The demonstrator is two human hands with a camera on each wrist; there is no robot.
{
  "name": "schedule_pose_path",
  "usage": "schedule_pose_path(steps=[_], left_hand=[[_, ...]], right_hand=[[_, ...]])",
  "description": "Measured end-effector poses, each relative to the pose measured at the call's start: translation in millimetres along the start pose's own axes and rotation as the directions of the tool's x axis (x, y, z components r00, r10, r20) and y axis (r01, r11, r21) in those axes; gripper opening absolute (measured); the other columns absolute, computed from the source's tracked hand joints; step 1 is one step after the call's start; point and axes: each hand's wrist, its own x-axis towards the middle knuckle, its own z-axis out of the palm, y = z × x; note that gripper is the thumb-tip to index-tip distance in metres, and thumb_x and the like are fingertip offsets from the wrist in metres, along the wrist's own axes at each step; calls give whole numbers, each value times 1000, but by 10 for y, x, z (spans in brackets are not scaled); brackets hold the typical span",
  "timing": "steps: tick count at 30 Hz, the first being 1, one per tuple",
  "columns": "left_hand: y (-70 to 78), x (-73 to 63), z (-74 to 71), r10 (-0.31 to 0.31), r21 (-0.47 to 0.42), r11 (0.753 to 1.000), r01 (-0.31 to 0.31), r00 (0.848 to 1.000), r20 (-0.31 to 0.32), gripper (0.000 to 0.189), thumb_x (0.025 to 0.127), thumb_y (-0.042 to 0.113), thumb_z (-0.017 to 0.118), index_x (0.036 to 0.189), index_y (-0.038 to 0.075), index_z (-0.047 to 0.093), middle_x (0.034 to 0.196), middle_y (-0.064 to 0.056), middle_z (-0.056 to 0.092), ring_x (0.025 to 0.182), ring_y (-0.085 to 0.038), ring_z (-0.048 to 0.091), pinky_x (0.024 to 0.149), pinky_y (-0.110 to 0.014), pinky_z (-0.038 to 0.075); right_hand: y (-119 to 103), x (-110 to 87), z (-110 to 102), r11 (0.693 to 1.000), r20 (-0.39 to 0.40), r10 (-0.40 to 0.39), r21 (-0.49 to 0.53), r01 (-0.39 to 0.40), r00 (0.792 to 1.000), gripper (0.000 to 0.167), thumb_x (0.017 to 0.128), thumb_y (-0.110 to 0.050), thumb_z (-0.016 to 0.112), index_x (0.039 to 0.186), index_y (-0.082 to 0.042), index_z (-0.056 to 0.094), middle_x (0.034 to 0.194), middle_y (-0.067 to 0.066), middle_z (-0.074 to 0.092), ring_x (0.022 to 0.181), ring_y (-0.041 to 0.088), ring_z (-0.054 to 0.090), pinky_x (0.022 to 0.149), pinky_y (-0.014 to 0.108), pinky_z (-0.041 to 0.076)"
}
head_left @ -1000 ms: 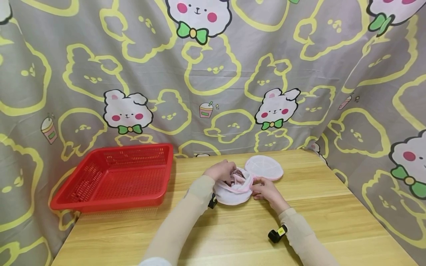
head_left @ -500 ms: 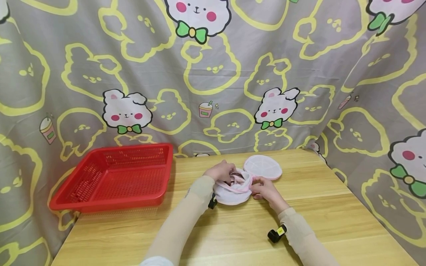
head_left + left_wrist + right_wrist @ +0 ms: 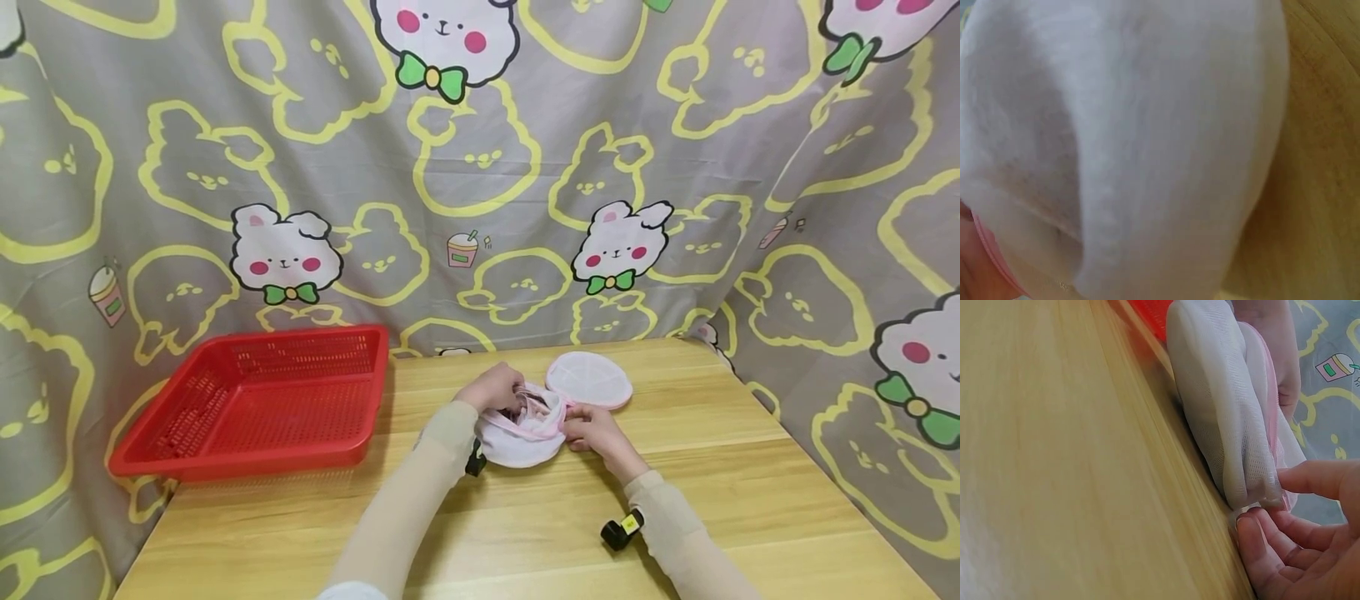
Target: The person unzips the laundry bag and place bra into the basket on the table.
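Observation:
A round white mesh laundry bag [image 3: 521,446] with pink zipper trim stands on the table, its round lid [image 3: 588,381] folded back behind it. Pinkish and darker folds show in its mouth; what they are is unclear. My left hand [image 3: 491,388] reaches into the mouth from the left, its fingertips hidden. In the left wrist view, the bag's white mesh [image 3: 1160,137] fills most of the picture, with part of the left hand [image 3: 982,262] at the lower left. My right hand [image 3: 598,429] pinches the bag's right edge, its fingers [image 3: 1313,478] plain in the right wrist view.
A red perforated plastic basket [image 3: 247,462] sits at the left of the wooden table [image 3: 525,533]. A grey patterned curtain [image 3: 420,300] hangs behind the table and along its sides. Each wrist wears a small black camera [image 3: 621,530].
The bag has shifted slightly towards the left and nearer, and its mouth looks a little wider. Both hands stay at it, the left still inside and the right at the edge.

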Motion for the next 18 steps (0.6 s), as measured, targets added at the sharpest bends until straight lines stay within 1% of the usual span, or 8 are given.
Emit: schedule_pose_path(steps=[1,4,9,13,18], left_hand=[[-6,-3,7,6,0,1000,-6,1000,-18,15,81,9,74,75,13,61,76,2,50,76,-13,45,64,-21,37],[-31,-23,32,20,-17,1000,-21,997,-76,14,78,7,75,75,14,63,82,0,48,81,-13,42,68,-22,37],[-77,-64,65,64,-29,997,-70,984,-164,13,76,5,72,75,14,63,84,0,49,81,-13,42,70,-23,37],[-89,-106,73,87,-48,994,-99,976,-197,10,78,4,71,80,13,65,90,-2,54,83,-13,46,74,-24,41],[-109,-145,82,84,-100,989,-109,970,-228,12,80,4,70,88,12,69,98,-3,57,87,-14,50,81,-27,46]], right_hand=[[-36,-28,1,1000,6,1,2,-1,1000,33,87,-5,63,114,12,55,90,4,61,73,11,60,66,27,55],[-39,-32,-8,1000,17,-1,3,1,1000,29,88,-5,64,109,12,55,87,3,60,72,11,59,65,28,55],[-27,-12,8,1000,-12,18,2,-18,1000,18,87,-6,65,98,6,59,80,0,58,70,10,58,63,25,54],[-23,-11,19,1000,-23,25,2,-25,999,13,86,-5,64,93,4,60,77,-1,58,68,10,58,63,25,54],[-2,2,26,999,-52,35,10,-34,998,9,85,-4,64,90,2,60,75,-1,57,68,10,57,62,25,54]])
